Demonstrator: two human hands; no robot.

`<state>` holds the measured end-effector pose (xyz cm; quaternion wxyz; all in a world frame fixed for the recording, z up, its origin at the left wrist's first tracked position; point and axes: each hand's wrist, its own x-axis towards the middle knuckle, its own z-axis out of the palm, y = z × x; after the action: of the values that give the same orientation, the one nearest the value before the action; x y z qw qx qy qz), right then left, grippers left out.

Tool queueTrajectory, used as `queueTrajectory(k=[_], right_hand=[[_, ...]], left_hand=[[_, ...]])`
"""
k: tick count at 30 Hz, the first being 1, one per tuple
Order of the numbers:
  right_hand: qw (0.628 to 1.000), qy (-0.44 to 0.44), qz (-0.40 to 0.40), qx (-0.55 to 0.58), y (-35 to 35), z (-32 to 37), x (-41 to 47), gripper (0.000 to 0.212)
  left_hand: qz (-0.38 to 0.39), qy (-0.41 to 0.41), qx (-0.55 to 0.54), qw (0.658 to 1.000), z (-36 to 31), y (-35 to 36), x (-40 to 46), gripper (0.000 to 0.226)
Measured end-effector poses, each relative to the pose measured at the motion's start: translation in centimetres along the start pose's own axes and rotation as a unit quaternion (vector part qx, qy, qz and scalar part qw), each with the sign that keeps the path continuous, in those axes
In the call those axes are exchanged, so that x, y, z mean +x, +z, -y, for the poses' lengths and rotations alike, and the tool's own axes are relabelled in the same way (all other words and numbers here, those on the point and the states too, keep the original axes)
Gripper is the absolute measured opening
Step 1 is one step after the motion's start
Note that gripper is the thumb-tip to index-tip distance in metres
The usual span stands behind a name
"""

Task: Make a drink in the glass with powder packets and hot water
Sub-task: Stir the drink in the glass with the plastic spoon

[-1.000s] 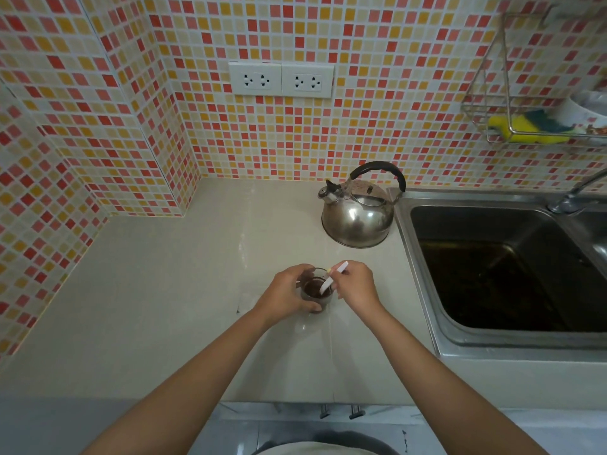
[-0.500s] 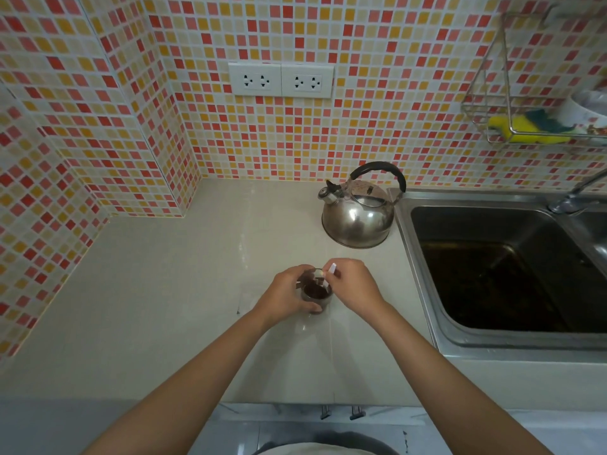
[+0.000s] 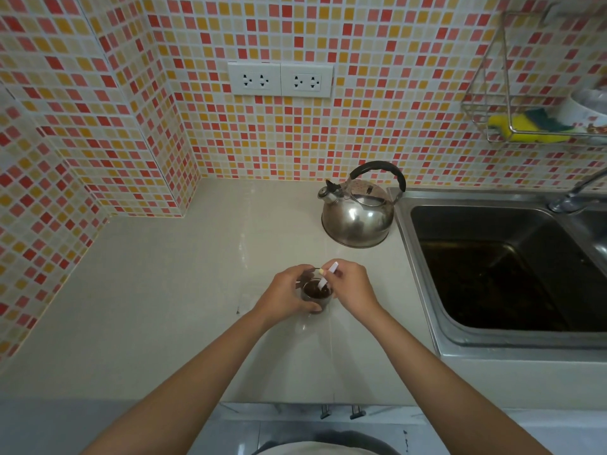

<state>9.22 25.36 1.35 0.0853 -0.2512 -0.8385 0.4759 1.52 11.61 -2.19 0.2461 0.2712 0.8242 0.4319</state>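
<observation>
A small clear glass (image 3: 316, 294) holding dark brown liquid stands on the pale countertop (image 3: 170, 290) in front of me. My left hand (image 3: 285, 295) wraps around its left side. My right hand (image 3: 353, 289) pinches a thin white stick (image 3: 328, 275) whose lower end dips into the liquid while its upper end points up and right. The steel kettle (image 3: 358, 213) with a black handle sits behind the glass, beside the sink. No powder packets are visible.
A steel sink (image 3: 505, 267) fills the right side, with a tap (image 3: 578, 192) at its far corner. A wire rack (image 3: 532, 123) holding a yellow sponge hangs on the tiled wall. Two wall sockets (image 3: 280, 79) sit above the counter.
The white stick has shifted inside the glass, tilting upright and then back to the right, as my right hand moved in small motions. My left hand kept its hold on the glass.
</observation>
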Motion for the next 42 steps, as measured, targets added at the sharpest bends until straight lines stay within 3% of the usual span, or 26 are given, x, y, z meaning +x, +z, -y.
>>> queueTrajectory(k=[4, 8, 13, 18, 24, 32, 37, 42], right_hand=[[0.997, 0.001, -0.021, -0.068, -0.1, -0.3, -0.1, 0.023], [1.0, 0.006, 0.018, -0.024, 0.6, 0.5, -0.3, 0.019], [0.996, 0.008, -0.025, -0.08, 0.2, 0.0, -0.1, 0.026], [1.0, 0.025, 0.006, -0.006, 0.7, 0.5, -0.3, 0.02], [0.997, -0.004, -0.016, -0.071, -0.2, -0.1, 0.0, 0.022], [0.996, 0.066, -0.043, 0.03, 0.2, -0.7, -0.3, 0.014], [0.997, 0.067, -0.034, 0.026, 0.0, -0.4, -0.2, 0.025], [0.997, 0.06, -0.038, 0.022, 0.0, -0.8, -0.1, 0.018]], left_hand=[[0.0, -0.002, 0.002, 1.0, -0.2, 0.0, 0.0, 0.087], [0.003, 0.008, 0.007, 1.0, -0.2, 0.0, 0.0, 0.078], [0.001, -0.003, 0.012, 1.0, -0.4, 0.0, -0.1, 0.085], [0.007, -0.003, 0.006, 1.0, -0.2, 0.0, 0.0, 0.082], [0.0, -0.003, 0.017, 1.0, -0.3, 0.0, -0.1, 0.085], [0.001, -0.011, -0.001, 1.0, -0.1, 0.0, 0.0, 0.088], [0.001, -0.009, -0.002, 1.0, 0.1, 0.1, 0.1, 0.087], [0.001, -0.012, -0.006, 1.0, 0.0, 0.1, 0.0, 0.087]])
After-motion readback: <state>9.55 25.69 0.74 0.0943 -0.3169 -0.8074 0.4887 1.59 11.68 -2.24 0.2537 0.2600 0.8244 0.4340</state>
